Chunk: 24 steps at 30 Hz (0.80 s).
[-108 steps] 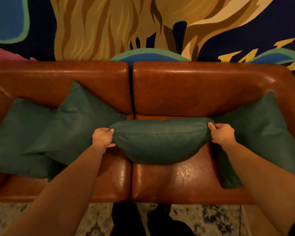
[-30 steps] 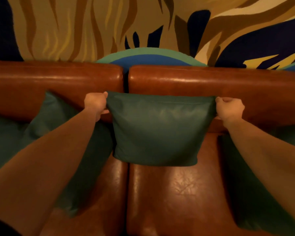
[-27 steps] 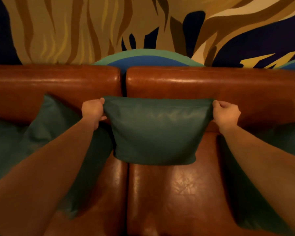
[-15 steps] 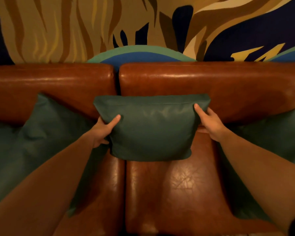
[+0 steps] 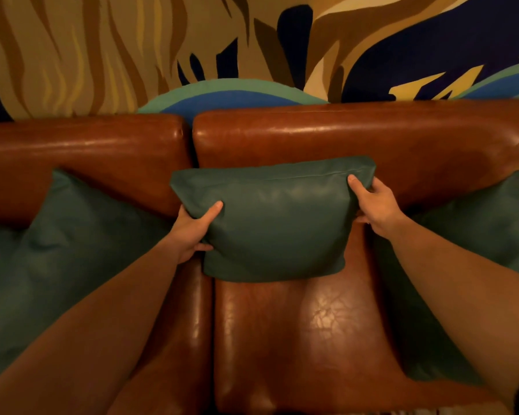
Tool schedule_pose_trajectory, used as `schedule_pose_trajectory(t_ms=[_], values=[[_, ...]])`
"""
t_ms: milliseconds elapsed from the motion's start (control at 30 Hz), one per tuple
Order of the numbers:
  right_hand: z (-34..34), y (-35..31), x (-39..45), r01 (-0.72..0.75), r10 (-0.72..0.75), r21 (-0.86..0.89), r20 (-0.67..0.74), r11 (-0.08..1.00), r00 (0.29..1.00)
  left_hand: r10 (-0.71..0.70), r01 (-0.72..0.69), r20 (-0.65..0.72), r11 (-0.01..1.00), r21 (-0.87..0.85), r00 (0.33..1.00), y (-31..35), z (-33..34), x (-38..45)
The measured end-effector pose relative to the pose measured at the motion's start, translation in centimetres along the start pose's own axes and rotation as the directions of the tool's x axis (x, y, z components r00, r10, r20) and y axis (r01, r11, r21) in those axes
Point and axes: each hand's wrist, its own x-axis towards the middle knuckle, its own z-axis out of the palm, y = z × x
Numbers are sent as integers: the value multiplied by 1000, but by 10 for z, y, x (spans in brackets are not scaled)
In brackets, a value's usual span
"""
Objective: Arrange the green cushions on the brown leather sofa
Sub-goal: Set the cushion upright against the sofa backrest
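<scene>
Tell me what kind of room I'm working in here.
Probably a lounge or seating area: a brown leather sofa with green cushions stands against a wall painted with a bold mural.

Both bare forearms reach forward, converging toward 12 o'clock. Left hand (image 5: 192,229) at 10 o'clock of centre: thumb up and forward, fingers tucked behind, pinching. Right hand (image 5: 375,205) at 2 o'clock: thumb extended on top, fingers curled behind, gripping.

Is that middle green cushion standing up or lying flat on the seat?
Standing up. The middle cushion leans against the sofa backrest, bottom edge on the seat; the left hand and right hand grip its sides.
</scene>
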Motion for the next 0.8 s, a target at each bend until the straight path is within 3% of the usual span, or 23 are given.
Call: schedule_pose_trajectory(t_ms=[333, 600, 700, 800], values=[[-64, 2, 6, -35, 34, -16, -38, 999, 999, 29, -30, 20, 999, 27, 999, -3, 62, -6], [-76, 5, 7, -54, 55, -33, 28, 998, 998, 25, -26, 13, 997, 72, 1000, -7, 64, -6], [-79, 5, 0, -115, 119, -134, 26, 984, 993, 17, -19, 22, 996, 88, 1000, -10, 58, -9], [-83, 20, -20, -245, 311, -419, 95, 874, 946, 46, -43, -14, 988, 151, 999, -24, 53, -16]])
